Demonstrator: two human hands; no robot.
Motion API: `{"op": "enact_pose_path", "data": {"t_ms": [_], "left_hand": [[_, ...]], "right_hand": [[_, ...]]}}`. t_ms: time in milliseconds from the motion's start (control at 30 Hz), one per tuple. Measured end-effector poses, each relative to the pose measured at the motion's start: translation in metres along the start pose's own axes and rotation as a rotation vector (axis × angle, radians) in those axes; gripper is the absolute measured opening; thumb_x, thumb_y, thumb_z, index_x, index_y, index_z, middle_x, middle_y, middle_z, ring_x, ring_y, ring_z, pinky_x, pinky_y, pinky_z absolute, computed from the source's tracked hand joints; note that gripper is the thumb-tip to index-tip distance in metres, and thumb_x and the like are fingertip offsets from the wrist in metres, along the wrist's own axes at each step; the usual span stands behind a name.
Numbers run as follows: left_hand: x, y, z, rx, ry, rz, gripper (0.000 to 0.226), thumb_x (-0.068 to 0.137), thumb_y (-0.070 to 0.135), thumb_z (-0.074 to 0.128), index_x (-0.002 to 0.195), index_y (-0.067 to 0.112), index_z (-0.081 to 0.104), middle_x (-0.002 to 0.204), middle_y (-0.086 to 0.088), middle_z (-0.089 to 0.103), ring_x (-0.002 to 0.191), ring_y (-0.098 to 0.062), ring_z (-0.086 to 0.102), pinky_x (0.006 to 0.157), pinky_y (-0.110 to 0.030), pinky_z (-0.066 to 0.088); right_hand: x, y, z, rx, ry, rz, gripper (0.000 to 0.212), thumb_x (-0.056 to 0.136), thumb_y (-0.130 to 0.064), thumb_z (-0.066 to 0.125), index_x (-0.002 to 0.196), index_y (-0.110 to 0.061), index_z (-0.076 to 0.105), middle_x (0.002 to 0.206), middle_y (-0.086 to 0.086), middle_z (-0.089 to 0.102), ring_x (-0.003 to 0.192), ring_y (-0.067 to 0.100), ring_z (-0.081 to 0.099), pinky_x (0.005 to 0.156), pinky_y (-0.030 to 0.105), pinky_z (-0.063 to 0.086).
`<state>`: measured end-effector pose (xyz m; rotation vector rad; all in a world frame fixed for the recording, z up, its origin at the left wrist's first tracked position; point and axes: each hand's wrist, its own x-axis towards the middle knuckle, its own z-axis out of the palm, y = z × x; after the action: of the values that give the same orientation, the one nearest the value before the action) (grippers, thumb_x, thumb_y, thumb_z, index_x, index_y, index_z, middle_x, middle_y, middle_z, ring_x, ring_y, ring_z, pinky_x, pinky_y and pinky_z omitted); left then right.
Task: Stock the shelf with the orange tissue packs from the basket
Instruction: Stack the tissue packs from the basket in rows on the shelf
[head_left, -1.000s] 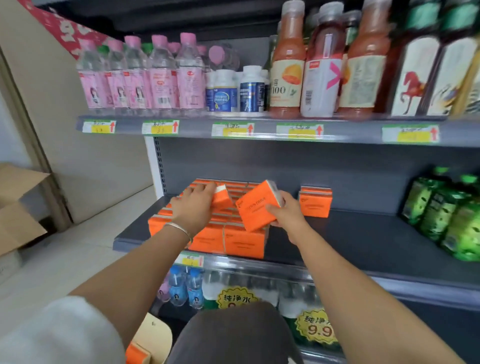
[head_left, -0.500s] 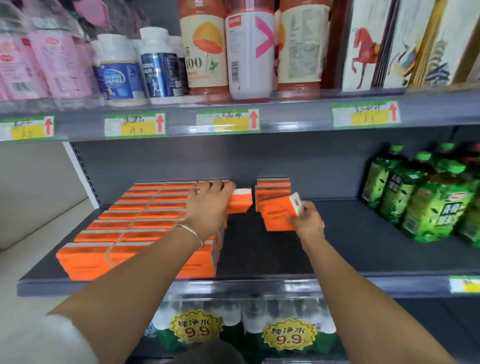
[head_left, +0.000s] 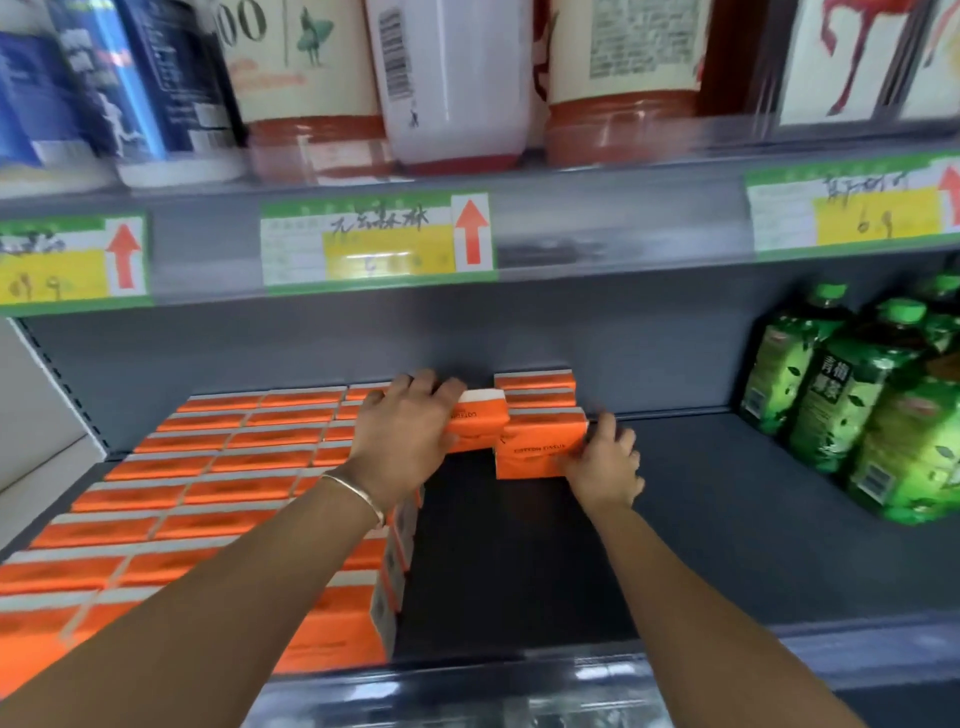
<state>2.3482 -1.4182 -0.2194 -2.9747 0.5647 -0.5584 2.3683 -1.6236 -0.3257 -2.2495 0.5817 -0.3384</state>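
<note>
Rows of orange tissue packs (head_left: 218, 483) fill the left half of the dark grey shelf (head_left: 701, 545). My left hand (head_left: 402, 431) grips one orange pack (head_left: 475, 423) at the back, just right of those rows. My right hand (head_left: 602, 462) holds another orange pack (head_left: 535, 452), which stands on the shelf in front of a short row of packs (head_left: 535, 387) by the back wall. The two held packs sit side by side, nearly touching. The basket is out of view.
Green tea bottles (head_left: 857, 405) stand at the shelf's right end. The upper shelf edge (head_left: 379, 241) with price tags hangs close overhead, carrying juice bottles (head_left: 623, 67) and blue-labelled jars (head_left: 156, 88). Bare shelf floor lies between the packs and the green bottles.
The camera has come closer to the shelf. My right hand has lowered its tilted pack onto the shelf in front of the short back row. My left hand has carried its pack further back.
</note>
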Motion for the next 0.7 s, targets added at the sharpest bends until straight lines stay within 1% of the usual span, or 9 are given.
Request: {"op": "enact_pose_path", "data": {"t_ms": [67,167,233,300,367,400,467,567,700], "left_hand": [[0.002,0.001,0.003,0.007,0.018,0.008,0.054,0.089,0.035,0.055,0.138,0.028,0.033,0.131,0.000,0.044,0.123,-0.023,0.042,0.096,-0.039,0.040],[0.005,0.002,0.004,0.006,0.036,0.021,0.053,0.089,0.035,0.056,0.137,0.027,0.035,0.129,0.000,0.045,0.121,-0.023,0.043,0.093,-0.037,0.041],[0.006,0.002,0.003,0.004,0.040,0.022,0.052,0.089,0.035,0.056,0.136,0.027,0.035,0.128,0.000,0.046,0.120,-0.023,0.044,0.092,-0.037,0.042],[0.006,0.000,0.002,0.004,0.041,0.016,0.052,0.089,0.035,0.055,0.137,0.027,0.034,0.127,0.000,0.045,0.120,-0.023,0.044,0.092,-0.037,0.042],[0.005,-0.003,0.001,0.011,0.039,0.007,0.053,0.089,0.035,0.056,0.137,0.027,0.034,0.128,0.000,0.045,0.121,-0.023,0.044,0.092,-0.037,0.042],[0.004,-0.005,0.001,0.015,0.038,0.004,0.053,0.089,0.035,0.056,0.137,0.027,0.034,0.128,0.000,0.045,0.121,-0.023,0.044,0.092,-0.038,0.043],[0.002,-0.011,0.001,0.022,0.036,-0.007,0.054,0.088,0.036,0.057,0.136,0.028,0.034,0.128,0.000,0.045,0.121,-0.023,0.044,0.093,-0.039,0.043],[-0.001,-0.018,0.001,0.025,0.029,-0.017,0.055,0.088,0.036,0.057,0.137,0.029,0.033,0.128,0.001,0.045,0.121,-0.023,0.043,0.094,-0.039,0.043],[-0.004,-0.018,0.001,0.020,0.024,-0.018,0.056,0.088,0.036,0.058,0.138,0.029,0.033,0.128,0.001,0.046,0.121,-0.023,0.043,0.095,-0.039,0.043]], "right_hand": [[-0.005,-0.002,0.004,-0.190,0.070,-0.188,0.073,0.078,-0.029,0.066,0.141,-0.032,0.028,0.138,0.008,0.030,0.130,0.034,0.032,0.103,0.054,0.028],[-0.005,-0.008,0.008,-0.512,0.083,-0.485,0.073,0.082,-0.036,0.065,0.143,-0.042,0.025,0.148,0.005,0.024,0.138,0.033,0.021,0.109,0.059,0.017],[-0.004,-0.016,0.011,-0.624,0.108,-0.610,0.070,0.084,-0.032,0.064,0.142,-0.042,0.027,0.153,0.003,0.020,0.141,0.033,0.016,0.109,0.066,0.006],[-0.002,-0.028,0.013,-0.724,0.088,-0.700,0.061,0.085,-0.027,0.063,0.139,-0.038,0.035,0.156,0.002,0.017,0.144,0.035,0.010,0.107,0.070,-0.002],[0.001,-0.040,0.016,-0.775,0.017,-0.730,0.058,0.086,-0.025,0.062,0.138,-0.034,0.037,0.157,0.002,0.013,0.145,0.035,0.003,0.106,0.071,-0.004],[0.002,-0.045,0.017,-0.777,-0.015,-0.719,0.060,0.086,-0.024,0.063,0.139,-0.034,0.036,0.158,0.002,0.013,0.146,0.035,0.003,0.106,0.071,-0.003],[0.005,-0.052,0.020,-0.776,-0.050,-0.682,0.067,0.084,-0.025,0.064,0.141,-0.037,0.030,0.156,0.000,0.018,0.145,0.033,0.011,0.106,0.072,0.002],[0.008,-0.051,0.021,-0.774,-0.041,-0.671,0.074,0.082,-0.025,0.067,0.141,-0.041,0.026,0.152,-0.002,0.026,0.142,0.031,0.021,0.106,0.071,0.005],[0.012,-0.045,0.018,-0.783,-0.048,-0.672,0.075,0.083,-0.022,0.067,0.142,-0.043,0.025,0.154,-0.003,0.023,0.143,0.030,0.019,0.107,0.070,0.003]]}}
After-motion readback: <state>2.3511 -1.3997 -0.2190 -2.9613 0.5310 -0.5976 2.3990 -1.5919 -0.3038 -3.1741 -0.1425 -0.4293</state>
